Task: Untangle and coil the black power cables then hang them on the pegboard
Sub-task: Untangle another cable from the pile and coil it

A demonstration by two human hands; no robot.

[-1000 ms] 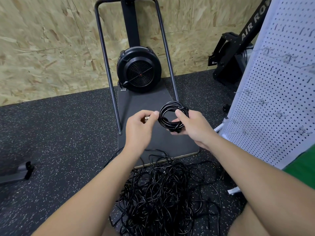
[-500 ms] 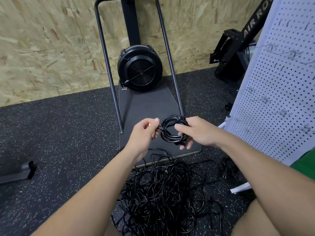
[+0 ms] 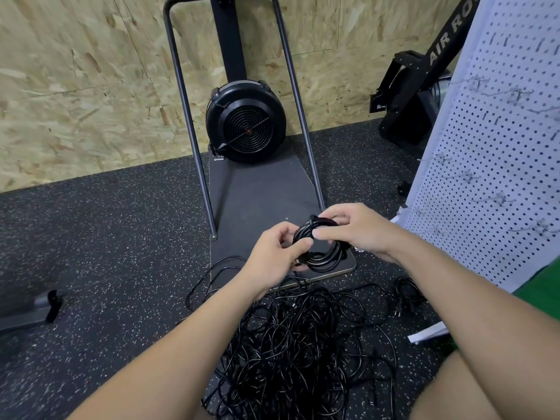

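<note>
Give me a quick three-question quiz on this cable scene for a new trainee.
1. True or false: both hands grip the coiled cable.
2. Where is the tangled cable pile? A) on the pegboard B) on the floor below the hands C) on the fan
3. Fill in: the white pegboard stands on the person's ____ side.

Key: 1 true, left hand and right hand both hold it; 2 B; 3 right.

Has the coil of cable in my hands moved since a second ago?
Yes. The coiled cable has come down toward the near edge of the machine's grey base plate, gripped by the left hand and right hand.
</note>
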